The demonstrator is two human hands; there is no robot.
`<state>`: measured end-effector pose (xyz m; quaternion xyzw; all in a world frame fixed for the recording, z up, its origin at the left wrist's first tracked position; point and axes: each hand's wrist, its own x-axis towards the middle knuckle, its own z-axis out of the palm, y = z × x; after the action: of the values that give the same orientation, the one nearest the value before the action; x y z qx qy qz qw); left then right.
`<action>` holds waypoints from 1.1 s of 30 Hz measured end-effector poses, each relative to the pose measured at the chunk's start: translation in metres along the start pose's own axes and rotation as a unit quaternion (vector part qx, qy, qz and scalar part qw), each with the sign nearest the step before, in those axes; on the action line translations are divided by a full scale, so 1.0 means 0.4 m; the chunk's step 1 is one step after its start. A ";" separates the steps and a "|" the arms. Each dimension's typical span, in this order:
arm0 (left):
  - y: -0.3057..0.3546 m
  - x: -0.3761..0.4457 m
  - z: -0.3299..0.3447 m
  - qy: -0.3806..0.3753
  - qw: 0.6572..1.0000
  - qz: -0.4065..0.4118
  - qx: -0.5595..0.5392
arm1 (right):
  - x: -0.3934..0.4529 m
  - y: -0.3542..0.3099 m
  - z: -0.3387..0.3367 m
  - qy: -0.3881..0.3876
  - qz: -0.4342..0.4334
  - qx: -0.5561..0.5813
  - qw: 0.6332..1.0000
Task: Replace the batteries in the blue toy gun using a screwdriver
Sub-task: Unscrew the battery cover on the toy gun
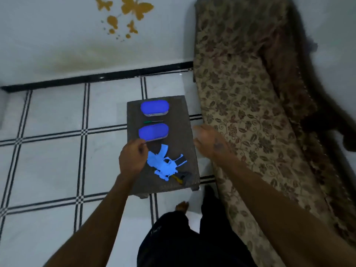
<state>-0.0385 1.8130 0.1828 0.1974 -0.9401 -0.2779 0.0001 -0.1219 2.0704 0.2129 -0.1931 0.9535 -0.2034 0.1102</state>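
We judge the job barely begun: the blue toy gun point(163, 164) lies untouched at 6 o'clock on the worktop point(185, 120), the screwdriver point(153, 121) toward 12. Our left hand point(133, 158) hovers loosely curled, grasping nothing; our right hand point(210, 141) hangs released.

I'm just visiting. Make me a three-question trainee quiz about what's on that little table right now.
1. True or false: the blue toy gun lies on the small table.
2. What lies between the two blue oval containers? A) screwdriver B) spoon C) phone
3. Fill in: the right hand holds ____.

Key: 1 true. 2 A, the green-handled screwdriver. 3 nothing; it hovers open by the table's edge.
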 end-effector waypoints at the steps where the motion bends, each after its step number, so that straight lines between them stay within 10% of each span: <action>1: 0.002 -0.025 -0.002 0.023 0.999 -0.025 -0.003 | 0.030 0.012 0.005 -0.015 -0.038 -0.007 0.999; 20: 0.008 -0.242 0.012 0.155 0.947 -0.274 -0.062 | 0.288 -0.078 0.101 -0.209 -0.242 -0.123 0.939; 33: 0.017 0.018 0.175 0.192 0.899 -0.379 -0.103 | 0.697 -0.104 0.283 -0.272 -0.358 -0.168 0.877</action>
<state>-0.0554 1.8523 0.1264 0.5873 -0.7419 -0.3092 0.0951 -0.3272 1.8812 0.0931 -0.5844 0.7718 -0.0055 0.2505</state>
